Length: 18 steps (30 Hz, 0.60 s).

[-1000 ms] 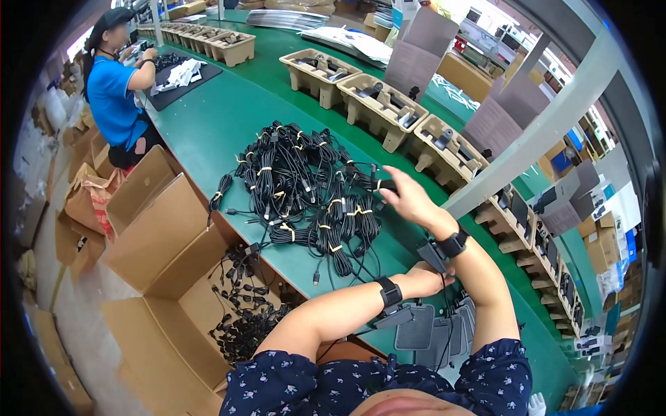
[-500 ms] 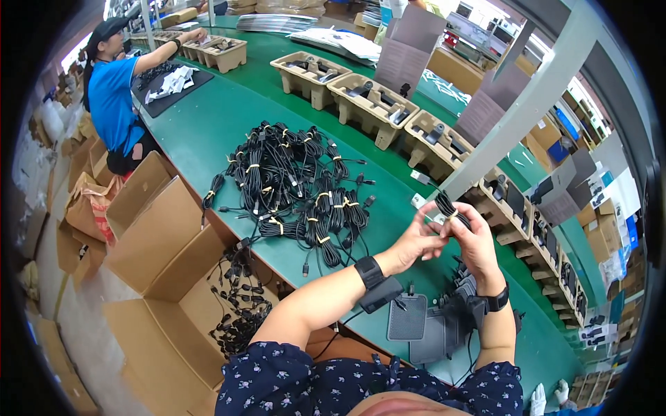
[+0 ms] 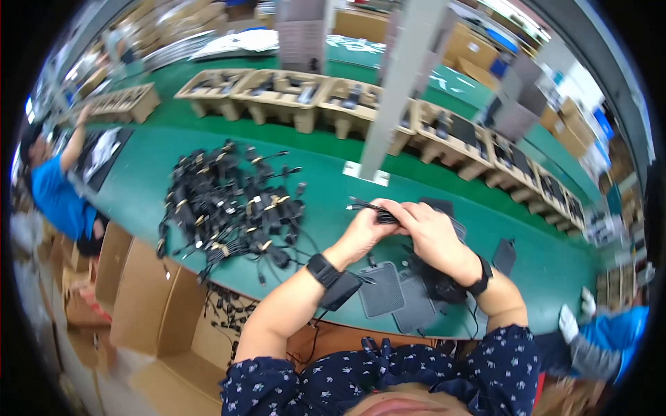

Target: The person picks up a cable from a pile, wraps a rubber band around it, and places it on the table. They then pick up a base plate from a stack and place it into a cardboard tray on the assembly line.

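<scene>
Over the green table a folded bundle of black cable (image 3: 386, 217) is between my hands, its plug ends sticking out to the left. My left hand (image 3: 362, 234) is closed round it from the left and below. The fingers of my right hand (image 3: 436, 236) press on it from the right, and they partly hide it. Below my hands lie flat dark grey plates (image 3: 383, 288), and a black box-shaped adapter (image 3: 340, 291) is beside my left wrist. To the left rests a large pile of black cables (image 3: 222, 197), many bound with pale ties.
Moulded brown trays (image 3: 281, 93) with black parts line the table's far side. A grey post (image 3: 394, 104) rises beyond my hands. An open cardboard box (image 3: 149, 298) with cables stands at left below the table. Co-workers in blue (image 3: 59, 197) are at left and right.
The view has turned right, so the pile and trays appear further left. My hands have come lower and closer together, with the cable bundle now lying sideways between them.
</scene>
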{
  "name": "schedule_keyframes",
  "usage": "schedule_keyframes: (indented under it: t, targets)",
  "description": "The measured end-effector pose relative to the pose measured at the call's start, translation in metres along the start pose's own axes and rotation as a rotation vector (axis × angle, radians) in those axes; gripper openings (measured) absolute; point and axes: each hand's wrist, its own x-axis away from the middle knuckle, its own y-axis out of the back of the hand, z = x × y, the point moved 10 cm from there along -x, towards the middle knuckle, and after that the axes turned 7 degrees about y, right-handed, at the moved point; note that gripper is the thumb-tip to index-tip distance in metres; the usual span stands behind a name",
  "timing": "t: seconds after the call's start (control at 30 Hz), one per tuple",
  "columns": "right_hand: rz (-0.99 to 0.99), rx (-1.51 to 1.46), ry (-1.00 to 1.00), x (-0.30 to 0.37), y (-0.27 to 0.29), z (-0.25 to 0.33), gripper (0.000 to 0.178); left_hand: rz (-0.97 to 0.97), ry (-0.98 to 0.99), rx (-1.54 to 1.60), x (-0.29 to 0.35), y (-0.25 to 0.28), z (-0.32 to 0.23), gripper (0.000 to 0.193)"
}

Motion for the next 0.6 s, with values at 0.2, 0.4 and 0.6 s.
schedule_keyframes:
  t: [0.2, 0.4, 0.6]
  targets:
    - [-0.23, 0.026, -0.16, 0.021, 0.038, -0.061, 0.035, -0.229, -0.127, -0.407, -0.004, 0.03, 0.008, 0.036]
    - [-0.377, 0.023, -0.636, 0.019, 0.095, -0.169, 0.03, -0.308, -0.1, -0.702, -0.011, 0.036, 0.016, 0.03]
    - [-0.112, 0.167, -0.79, -0.034, 0.08, -0.254, 0.035, -0.319, -0.111, -0.846, -0.009, 0.034, 0.014, 0.026]
